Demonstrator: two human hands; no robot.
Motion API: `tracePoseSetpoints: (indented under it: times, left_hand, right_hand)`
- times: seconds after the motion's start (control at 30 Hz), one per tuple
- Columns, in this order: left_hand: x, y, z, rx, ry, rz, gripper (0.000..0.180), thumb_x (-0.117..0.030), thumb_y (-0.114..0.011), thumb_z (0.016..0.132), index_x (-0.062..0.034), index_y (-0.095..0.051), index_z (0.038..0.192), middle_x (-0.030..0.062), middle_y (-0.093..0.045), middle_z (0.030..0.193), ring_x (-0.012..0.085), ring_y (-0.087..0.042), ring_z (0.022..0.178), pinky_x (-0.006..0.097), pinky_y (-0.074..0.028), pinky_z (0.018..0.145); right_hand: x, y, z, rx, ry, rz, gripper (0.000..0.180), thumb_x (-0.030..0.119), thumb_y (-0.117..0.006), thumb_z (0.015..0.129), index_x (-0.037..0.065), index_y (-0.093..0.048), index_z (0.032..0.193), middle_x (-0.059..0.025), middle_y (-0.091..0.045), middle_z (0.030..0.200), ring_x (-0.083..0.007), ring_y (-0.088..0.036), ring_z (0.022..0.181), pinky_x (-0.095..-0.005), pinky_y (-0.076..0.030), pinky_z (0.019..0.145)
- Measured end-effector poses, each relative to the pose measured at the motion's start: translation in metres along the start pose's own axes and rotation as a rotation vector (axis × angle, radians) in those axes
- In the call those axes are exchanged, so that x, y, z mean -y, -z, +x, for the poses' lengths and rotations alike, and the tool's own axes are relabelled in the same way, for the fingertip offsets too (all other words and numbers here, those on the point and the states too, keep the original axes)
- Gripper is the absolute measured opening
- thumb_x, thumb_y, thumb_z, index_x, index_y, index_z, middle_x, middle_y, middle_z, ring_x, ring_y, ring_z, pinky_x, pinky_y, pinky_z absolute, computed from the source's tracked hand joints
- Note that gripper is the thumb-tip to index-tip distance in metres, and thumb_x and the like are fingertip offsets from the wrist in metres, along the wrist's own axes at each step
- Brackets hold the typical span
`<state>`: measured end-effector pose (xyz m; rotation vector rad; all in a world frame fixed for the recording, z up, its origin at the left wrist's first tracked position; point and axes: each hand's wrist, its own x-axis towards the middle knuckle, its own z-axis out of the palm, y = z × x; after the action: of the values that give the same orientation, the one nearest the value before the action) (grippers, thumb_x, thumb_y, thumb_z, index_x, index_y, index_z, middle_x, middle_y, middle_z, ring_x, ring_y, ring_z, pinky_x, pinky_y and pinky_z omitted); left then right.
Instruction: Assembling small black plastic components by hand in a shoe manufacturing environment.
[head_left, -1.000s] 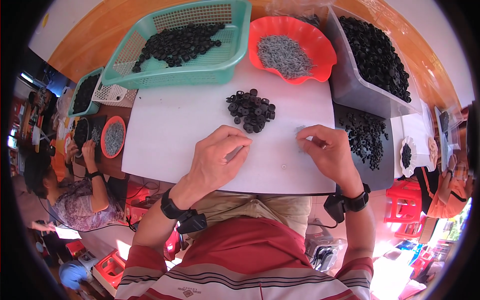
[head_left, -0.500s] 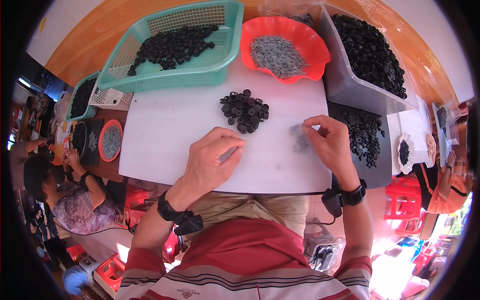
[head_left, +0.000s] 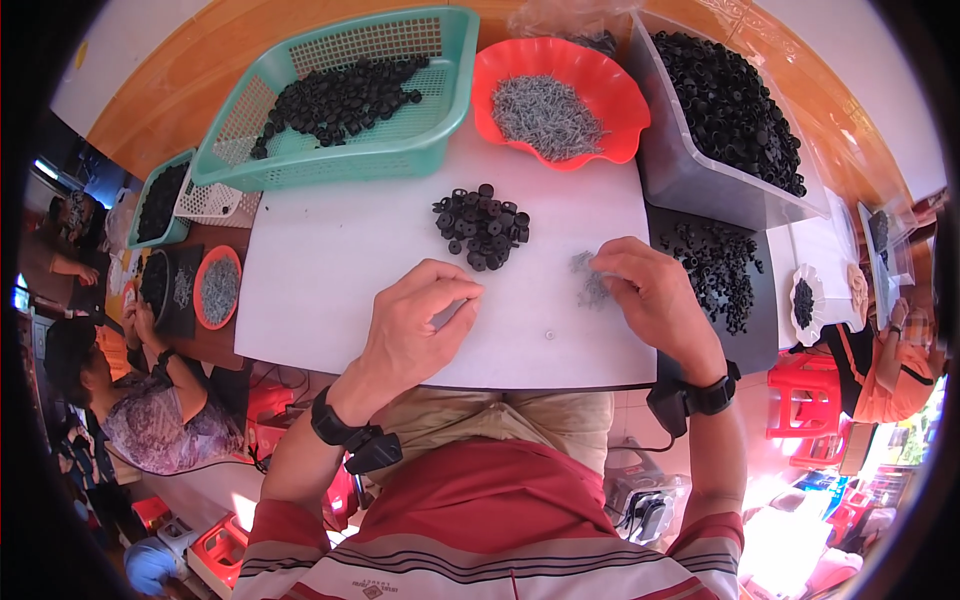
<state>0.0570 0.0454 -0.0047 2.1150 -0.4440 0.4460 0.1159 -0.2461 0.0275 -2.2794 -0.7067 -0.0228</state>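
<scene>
On the white work board (head_left: 320,290), my left hand (head_left: 418,318) rests with thumb and fingertips brought together. Anything in that pinch is too small or hidden to name. A heap of black, round plastic pieces (head_left: 482,228) with holes lies just beyond it. My right hand (head_left: 655,295) hovers at a small pile of thin grey nail-like pins (head_left: 592,278), thumb and forefinger bent close together at the pile's edge. What those fingertips hold, if anything, cannot be made out. One small pale round piece (head_left: 549,335) lies alone between my hands, nearer the board's front edge.
Beyond the board stand a green basket (head_left: 330,172) of black pieces, a red scalloped bowl (head_left: 632,110) of grey pins and a grey bin (head_left: 715,195) of black parts. Small black parts (head_left: 715,275) lie at right. A person (head_left: 165,400) works at left.
My right hand has turned a little, its fingers now lower and slightly left against the pin pile. My left hand keeps its pinch in nearly the same place. The whole view has shifted slightly.
</scene>
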Motion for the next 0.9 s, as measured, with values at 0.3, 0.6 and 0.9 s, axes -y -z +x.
tracePoseSetpoints:
  times: [0.3,0.6,0.9]
  left_hand:
    - [-0.003,0.002,0.0,0.025,0.023,0.002,0.016,0.004,-0.075,0.083,-0.0005,-0.075,0.098,0.0112,-0.071,0.097,0.0213,-0.071,0.082,0.03,-0.056,0.073]
    - [-0.003,0.002,-0.001,0.031,0.032,-0.011,0.016,0.004,-0.075,0.083,-0.0002,-0.074,0.098,0.0114,-0.071,0.097,0.0215,-0.071,0.083,0.029,-0.055,0.073]
    - [-0.004,0.002,-0.002,0.038,0.054,-0.03,0.015,0.005,-0.074,0.083,0.0005,-0.075,0.098,0.0117,-0.071,0.098,0.0214,-0.071,0.084,0.029,-0.055,0.075]
  right_hand:
    - [-0.002,-0.001,-0.004,-0.028,0.06,-0.124,0.02,-0.006,-0.064,0.085,0.002,-0.072,0.101,-0.0109,-0.07,0.107,-0.0355,-0.069,0.088,-0.0423,-0.056,0.075]
    - [0.017,-0.002,-0.022,0.003,-0.073,-0.151,0.016,0.005,-0.071,0.087,0.004,-0.073,0.103,-0.0107,-0.07,0.1,-0.0354,-0.069,0.078,-0.0423,-0.055,0.07]
    - [0.022,-0.008,-0.027,-0.06,0.001,-0.098,0.019,0.004,-0.072,0.085,0.005,-0.071,0.104,-0.01,-0.069,0.102,-0.0336,-0.069,0.076,-0.0417,-0.055,0.066]
